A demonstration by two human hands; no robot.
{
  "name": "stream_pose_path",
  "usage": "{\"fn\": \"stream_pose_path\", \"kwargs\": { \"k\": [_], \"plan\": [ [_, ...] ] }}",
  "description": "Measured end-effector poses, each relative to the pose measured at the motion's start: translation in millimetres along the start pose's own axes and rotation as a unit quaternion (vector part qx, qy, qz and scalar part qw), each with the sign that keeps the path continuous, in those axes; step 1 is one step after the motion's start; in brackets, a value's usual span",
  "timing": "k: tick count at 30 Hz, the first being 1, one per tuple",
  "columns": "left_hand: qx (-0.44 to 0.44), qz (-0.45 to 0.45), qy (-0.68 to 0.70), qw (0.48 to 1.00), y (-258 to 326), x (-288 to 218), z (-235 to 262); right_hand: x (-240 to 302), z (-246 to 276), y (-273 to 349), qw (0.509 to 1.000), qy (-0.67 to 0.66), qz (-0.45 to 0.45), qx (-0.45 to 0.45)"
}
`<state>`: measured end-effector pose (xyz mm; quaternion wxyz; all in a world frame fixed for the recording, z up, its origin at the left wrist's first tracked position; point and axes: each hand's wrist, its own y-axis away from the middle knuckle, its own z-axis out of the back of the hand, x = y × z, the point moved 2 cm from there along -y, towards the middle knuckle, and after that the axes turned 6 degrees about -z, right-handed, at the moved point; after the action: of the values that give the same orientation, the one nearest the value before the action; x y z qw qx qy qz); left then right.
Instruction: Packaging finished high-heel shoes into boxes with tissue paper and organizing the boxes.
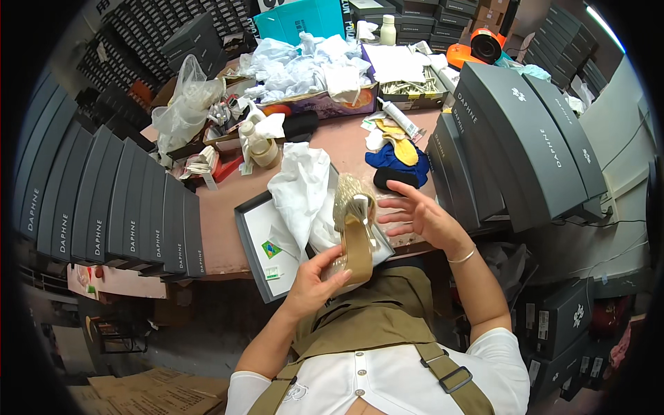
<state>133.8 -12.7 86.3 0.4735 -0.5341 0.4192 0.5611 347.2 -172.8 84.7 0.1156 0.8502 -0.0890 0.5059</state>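
My left hand (pixel 315 280) grips a high-heeled shoe (pixel 360 250) by its sole end, fingers and thumb closed on it. The shoe has a tan sole, a shiny metallic heel part and a glittery, pale gold upper, and is held tilted above an open grey shoebox (pixel 259 270). My right hand (pixel 425 218) is beside the shoe's far end, fingers spread, with nothing in it. White tissue paper (pixel 299 190) spills out over the box. On the box's white inside lie a small green card (pixel 271 249) and a small label (pixel 274 272).
Grey shoeboxes stand in a row (pixel 124 200) at left and a stack (pixel 519 138) at right. Behind are a carton of crumpled paper (pixel 304 66), a plastic bottle (pixel 257 145), a white tube (pixel 401 119), blue and yellow cloths (pixel 407 155) and a black pad (pixel 394 180).
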Motion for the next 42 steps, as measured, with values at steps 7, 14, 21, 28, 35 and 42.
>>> {"fn": "stream_pose_path", "kwargs": {
  "k": [7,14,21,28,35,42],
  "plan": [
    [0.24,-0.245,-0.487,0.803,-10,-31,16,-24,-22,4,0.952,0.065,-0.179,0.238],
    [-0.044,-0.052,-0.482,0.873,-186,-41,121,-63,-1,62,0.979,-0.201,-0.022,-0.021],
    [0.11,0.035,-0.248,0.962,-200,24,134,-50,10,83,0.969,-0.183,0.124,-0.106],
    [0.035,-0.201,-0.731,0.651,-82,-74,105,-10,-38,56,0.969,-0.237,0.052,0.048],
    [0.039,-0.264,-0.785,0.559,-33,-121,106,-8,-76,29,0.925,-0.358,-0.016,0.13],
    [0.054,-0.38,-0.624,0.68,-15,-132,76,-17,-84,-7,0.95,-0.309,0.014,-0.034]
  ]
}}
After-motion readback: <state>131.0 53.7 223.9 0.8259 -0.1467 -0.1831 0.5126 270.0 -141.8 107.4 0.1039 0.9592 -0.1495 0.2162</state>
